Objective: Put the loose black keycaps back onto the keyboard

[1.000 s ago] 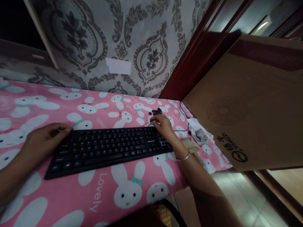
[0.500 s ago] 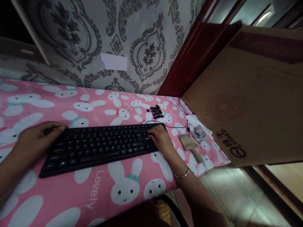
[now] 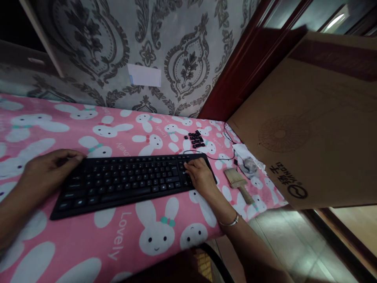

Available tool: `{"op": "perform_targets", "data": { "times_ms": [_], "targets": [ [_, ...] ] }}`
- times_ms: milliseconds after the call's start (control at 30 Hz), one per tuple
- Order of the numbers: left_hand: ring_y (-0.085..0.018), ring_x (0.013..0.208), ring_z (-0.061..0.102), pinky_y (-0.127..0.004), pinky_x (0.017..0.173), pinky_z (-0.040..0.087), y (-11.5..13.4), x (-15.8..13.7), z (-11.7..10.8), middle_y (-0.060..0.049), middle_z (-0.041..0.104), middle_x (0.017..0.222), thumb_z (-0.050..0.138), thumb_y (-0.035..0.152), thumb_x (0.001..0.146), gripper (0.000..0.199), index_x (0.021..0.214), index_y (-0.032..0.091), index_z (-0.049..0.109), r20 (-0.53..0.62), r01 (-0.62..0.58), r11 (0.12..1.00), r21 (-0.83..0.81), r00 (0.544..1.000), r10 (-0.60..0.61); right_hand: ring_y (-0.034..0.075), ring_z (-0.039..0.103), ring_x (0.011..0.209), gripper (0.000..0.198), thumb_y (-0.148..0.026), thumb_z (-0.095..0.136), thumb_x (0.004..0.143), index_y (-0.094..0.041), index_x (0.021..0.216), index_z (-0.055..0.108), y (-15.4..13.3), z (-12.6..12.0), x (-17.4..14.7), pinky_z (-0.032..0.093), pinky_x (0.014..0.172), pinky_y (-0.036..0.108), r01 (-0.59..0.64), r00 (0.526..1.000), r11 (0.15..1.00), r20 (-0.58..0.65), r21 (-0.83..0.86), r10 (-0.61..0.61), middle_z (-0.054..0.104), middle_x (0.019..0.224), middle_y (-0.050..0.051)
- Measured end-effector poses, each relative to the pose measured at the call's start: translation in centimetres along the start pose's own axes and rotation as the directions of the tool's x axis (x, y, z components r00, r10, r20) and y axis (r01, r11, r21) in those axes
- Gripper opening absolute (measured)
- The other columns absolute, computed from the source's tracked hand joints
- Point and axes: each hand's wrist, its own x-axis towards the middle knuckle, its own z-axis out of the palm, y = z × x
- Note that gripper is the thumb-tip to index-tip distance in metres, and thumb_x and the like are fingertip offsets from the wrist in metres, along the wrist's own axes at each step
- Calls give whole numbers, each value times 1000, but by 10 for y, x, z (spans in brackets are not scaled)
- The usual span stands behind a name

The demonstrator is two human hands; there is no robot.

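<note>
A long black plastic computer keyboard (image 3: 132, 179) lies flat on the worktop (image 3: 118, 243), which is covered by a pink cloth printed with white rabbits. The keyboard's long axis runs from about 8 o'clock to 2 o'clock, its left end lower in the view and nearer the person, its right end pointing toward the corner by the dark red wooden door frame (image 3: 250, 67). Its key rows face up, with the spacebar side toward the person.

The left hand (image 3: 47, 171) rests on the keyboard's left end at 9 o'clock, fingers (image 3: 75, 158) loosely curled and laid over the upper left corner; whether they clamp the edge cannot be told. The right hand (image 3: 200, 175) sits over the right end, fingers (image 3: 188, 167) bent close together and pressing on the keys there, a silver bangle (image 3: 231, 223) on the wrist.

At 1 o'clock from the right hand, well apart, a small heap of loose black keycaps (image 3: 194, 139) lies on the cloth, with a thin black cable (image 3: 224, 157) curving past. At 3 o'clock, near the hand, lies a pale wooden-handled brush (image 3: 238, 181), and beyond it a crumpled white rag (image 3: 247, 163). A large brown cardboard box (image 3: 312, 129) leans in at the right, closing that side. The cloth is open above the keyboard up to the grey patterned wallpaper (image 3: 176, 59); the worktop's front edge runs close below the right wrist.
</note>
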Motion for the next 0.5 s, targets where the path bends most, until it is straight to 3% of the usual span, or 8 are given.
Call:
{"op": "perform_targets", "data": {
  "times_ms": [367,500],
  "targets": [
    [-28,108,60,-40,109,44,2,-1,0,-12,69,108,45,59,45,61,88,20,64,13,-8,1000,-6,1000,8,25,51,99,31,-13,48,97,-22,119,69,-4,3,-10,47,83,41,5,1000,992,28,-128,-2,63,107,11],
    [-28,107,60,-41,108,45,-1,-1,0,-12,69,108,46,57,47,59,89,20,64,12,-2,1000,-2,1000,2,24,53,96,30,-14,52,94,-22,118,69,1,3,-10,48,83,40,12,1000,1000,-1,26,-12,64,102,10]
  ]
}}
